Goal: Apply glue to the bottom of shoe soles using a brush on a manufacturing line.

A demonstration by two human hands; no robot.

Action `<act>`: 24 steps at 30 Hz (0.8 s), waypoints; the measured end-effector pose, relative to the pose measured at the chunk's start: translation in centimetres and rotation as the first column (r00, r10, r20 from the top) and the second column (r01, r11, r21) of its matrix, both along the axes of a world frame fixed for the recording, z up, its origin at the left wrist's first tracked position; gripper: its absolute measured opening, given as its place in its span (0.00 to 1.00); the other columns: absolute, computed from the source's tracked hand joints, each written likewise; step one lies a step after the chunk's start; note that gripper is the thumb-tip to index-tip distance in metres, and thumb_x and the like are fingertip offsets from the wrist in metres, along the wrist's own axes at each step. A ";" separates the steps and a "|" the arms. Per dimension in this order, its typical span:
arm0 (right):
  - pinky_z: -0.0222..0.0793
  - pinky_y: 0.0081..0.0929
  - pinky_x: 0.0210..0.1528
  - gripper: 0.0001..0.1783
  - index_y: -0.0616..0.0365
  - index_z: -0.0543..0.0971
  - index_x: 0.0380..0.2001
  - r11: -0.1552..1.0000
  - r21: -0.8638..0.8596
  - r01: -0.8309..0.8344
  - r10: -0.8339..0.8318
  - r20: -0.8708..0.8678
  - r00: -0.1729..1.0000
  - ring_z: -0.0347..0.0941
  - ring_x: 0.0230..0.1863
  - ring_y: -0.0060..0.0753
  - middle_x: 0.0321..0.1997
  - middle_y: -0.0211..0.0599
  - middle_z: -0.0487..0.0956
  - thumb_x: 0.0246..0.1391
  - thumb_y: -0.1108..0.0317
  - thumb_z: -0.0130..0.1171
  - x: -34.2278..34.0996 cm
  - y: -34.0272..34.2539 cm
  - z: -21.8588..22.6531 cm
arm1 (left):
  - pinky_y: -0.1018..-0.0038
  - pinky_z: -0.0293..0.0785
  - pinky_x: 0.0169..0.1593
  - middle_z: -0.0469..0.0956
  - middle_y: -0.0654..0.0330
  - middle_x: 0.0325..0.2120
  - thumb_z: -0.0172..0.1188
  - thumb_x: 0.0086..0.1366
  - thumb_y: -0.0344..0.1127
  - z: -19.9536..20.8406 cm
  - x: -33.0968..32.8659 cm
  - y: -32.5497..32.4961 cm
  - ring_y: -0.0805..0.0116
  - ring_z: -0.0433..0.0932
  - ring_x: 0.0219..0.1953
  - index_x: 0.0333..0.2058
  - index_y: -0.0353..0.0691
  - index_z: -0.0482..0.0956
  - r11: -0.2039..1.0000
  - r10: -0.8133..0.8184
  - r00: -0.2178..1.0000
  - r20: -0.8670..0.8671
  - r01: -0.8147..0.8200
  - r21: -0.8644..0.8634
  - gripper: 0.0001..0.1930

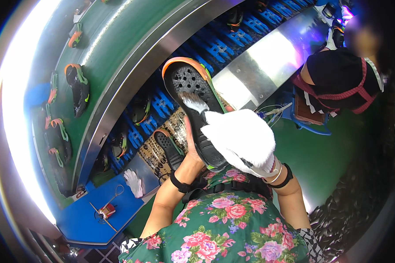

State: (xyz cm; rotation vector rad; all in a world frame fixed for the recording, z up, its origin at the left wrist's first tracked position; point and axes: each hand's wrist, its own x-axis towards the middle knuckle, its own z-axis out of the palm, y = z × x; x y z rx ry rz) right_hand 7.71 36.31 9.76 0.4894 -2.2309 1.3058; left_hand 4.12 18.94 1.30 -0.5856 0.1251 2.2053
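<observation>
A black shoe sole (200, 131) with an orange and green rim is held up in front of me, its toe pointing away and round holes near the toe. My bare left hand (192, 147) grips its left side, with fingertips showing past the right edge. A white knitted glove covers my right hand (243, 138), which is closed round the dark handle of a brush (194, 103). The pale bristles press on the sole's inner face just below the holes, where the surface looks wet. A similar sole (167, 144) lies behind my left wrist on a brown patterned board (150, 158).
Several soles lie on a curved green conveyor (105, 57) with a metal edge at left. Beyond is a blue slatted conveyor (162, 105). A blue table (79, 219) bears a white glove (134, 183). At right, a person (338, 79) sits beside a metal shelf (267, 52).
</observation>
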 end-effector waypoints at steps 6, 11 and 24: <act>0.73 0.32 0.55 0.19 0.57 0.84 0.52 0.996 -0.091 0.027 -0.022 0.056 0.998 0.79 0.53 0.36 0.54 0.41 0.83 0.55 0.76 0.62 -0.8 -1.9 -0.7 | 0.49 0.63 0.70 0.67 0.46 0.66 0.49 0.64 0.75 -6.4 1.1 -2.1 0.49 0.68 0.66 0.69 0.39 0.61 0.943 0.087 0.987 -0.135 -0.038 0.329 0.49; 0.73 0.40 0.58 0.19 0.57 0.83 0.51 0.996 -0.091 0.020 -0.025 -0.053 0.998 0.81 0.46 0.42 0.49 0.39 0.83 0.54 0.71 0.66 -0.2 -1.5 -1.8 | 0.50 0.62 0.70 0.68 0.44 0.64 0.45 0.63 0.78 -5.7 1.0 -1.9 0.47 0.69 0.65 0.68 0.37 0.62 0.996 -0.051 0.987 -0.154 0.040 -0.075 0.51; 0.75 0.35 0.52 0.18 0.59 0.84 0.47 0.995 0.032 0.094 -0.094 0.004 0.996 0.80 0.50 0.41 0.49 0.40 0.84 0.49 0.75 0.67 0.8 -0.9 -0.7 | 0.44 0.66 0.67 0.61 0.54 0.69 0.46 0.62 0.78 -0.8 -1.8 1.0 0.40 0.65 0.67 0.72 0.46 0.52 0.993 -0.095 0.830 -0.549 0.037 -0.115 0.51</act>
